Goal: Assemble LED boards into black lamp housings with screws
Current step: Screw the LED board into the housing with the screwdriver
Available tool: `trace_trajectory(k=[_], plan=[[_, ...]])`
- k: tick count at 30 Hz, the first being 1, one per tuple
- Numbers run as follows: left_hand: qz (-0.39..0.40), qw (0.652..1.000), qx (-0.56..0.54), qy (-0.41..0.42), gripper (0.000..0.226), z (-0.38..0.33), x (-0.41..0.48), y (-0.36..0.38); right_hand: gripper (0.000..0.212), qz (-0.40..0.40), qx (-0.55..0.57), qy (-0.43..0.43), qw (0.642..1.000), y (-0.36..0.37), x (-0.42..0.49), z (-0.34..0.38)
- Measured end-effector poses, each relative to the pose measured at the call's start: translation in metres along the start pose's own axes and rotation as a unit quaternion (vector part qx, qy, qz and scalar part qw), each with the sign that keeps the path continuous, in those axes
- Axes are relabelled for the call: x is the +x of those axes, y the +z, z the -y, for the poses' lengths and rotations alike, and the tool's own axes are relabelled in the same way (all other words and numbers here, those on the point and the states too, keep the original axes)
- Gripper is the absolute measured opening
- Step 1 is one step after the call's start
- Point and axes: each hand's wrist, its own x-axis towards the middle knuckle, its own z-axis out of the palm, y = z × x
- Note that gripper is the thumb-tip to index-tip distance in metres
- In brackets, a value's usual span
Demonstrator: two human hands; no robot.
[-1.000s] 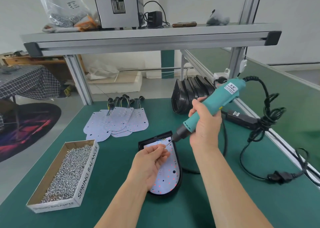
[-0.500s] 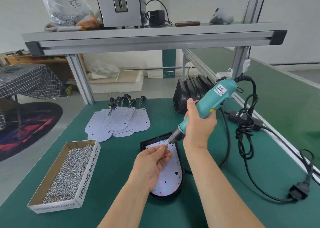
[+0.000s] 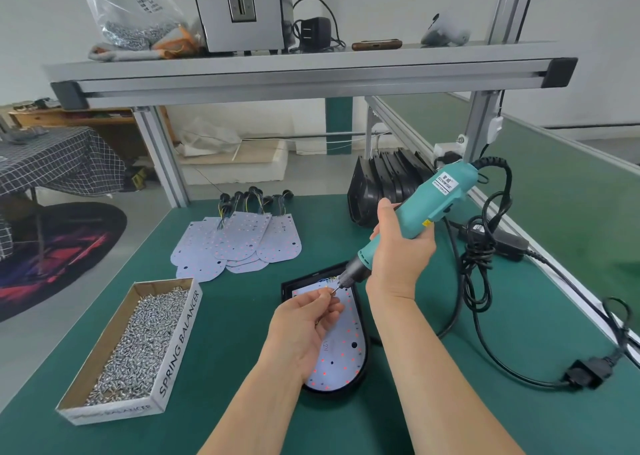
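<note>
A black lamp housing [image 3: 360, 380] lies on the green table with a white LED board [image 3: 346, 350] seated in it. My right hand [image 3: 398, 257] grips a teal electric screwdriver [image 3: 426, 208], tilted down to the left. Its bit tip meets a small screw [image 3: 333, 290] that my left hand [image 3: 304, 326] pinches above the board's upper end. A cardboard box of screws [image 3: 138, 343] stands at the left. Several loose LED boards [image 3: 239, 243] with wires lie further back. A stack of black housings [image 3: 384, 184] stands behind the screwdriver.
The screwdriver's black cable [image 3: 481, 274] coils over the table at the right, ending in a plug [image 3: 585, 373], with a power adapter [image 3: 502, 243] beside it. An aluminium shelf [image 3: 298, 73] spans overhead on posts. The table's right rail [image 3: 568, 281] borders the work area.
My right hand brought the screwdriver down and left, so its bit now meets the screw in my left hand. The cable swung along with it.
</note>
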Motion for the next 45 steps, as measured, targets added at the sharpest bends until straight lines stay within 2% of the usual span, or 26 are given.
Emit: trace_trajectory(k=[6,11,15,23,33,36,38,39,41,42,45], plan=[[0.002,0.999,-0.045,0.010,0.017,0.001,0.001,-0.001,0.018,-0.063,-0.021,0.031,0.997,-0.004,-0.004,-0.011],[-0.010,0.997,0.003,0.074,0.017,0.009,-0.001,-0.001,0.017,-0.094,-0.009,0.056,0.994,-0.010,0.001,-0.015],[-0.004,0.994,0.044,0.103,0.016,0.014,-0.003,0.000,0.017,-0.080,-0.003,0.051,0.995,-0.012,0.005,-0.013],[0.010,0.996,0.040,0.084,0.013,0.011,-0.004,-0.001,0.020,-0.061,0.002,0.038,0.997,-0.014,0.013,-0.005],[-0.014,0.993,0.068,0.096,0.010,0.014,-0.002,0.004,0.018,-0.040,0.002,0.024,0.999,-0.010,0.008,-0.006],[-0.045,0.982,0.141,0.118,0.010,0.018,-0.004,0.005,0.018,-0.036,-0.001,0.008,0.999,-0.010,0.012,-0.001],[-0.089,0.941,0.287,0.158,0.018,0.024,-0.004,0.007,0.018,-0.034,-0.011,-0.010,0.999,-0.009,0.018,0.003],[-0.107,0.900,0.381,0.183,0.024,0.026,-0.006,0.009,0.018,-0.031,-0.020,-0.021,0.999,-0.009,0.020,0.005],[-0.128,0.797,0.552,0.209,0.033,0.029,-0.011,0.016,0.017,-0.015,-0.037,-0.045,0.998,-0.008,0.023,0.008],[-0.130,0.757,0.604,0.210,0.034,0.028,-0.013,0.020,0.017,-0.004,-0.049,-0.060,0.997,-0.007,0.024,0.007],[-0.106,0.683,0.694,0.200,0.029,0.024,-0.011,0.030,0.018,0.027,-0.095,-0.114,0.989,-0.008,0.024,0.004]])
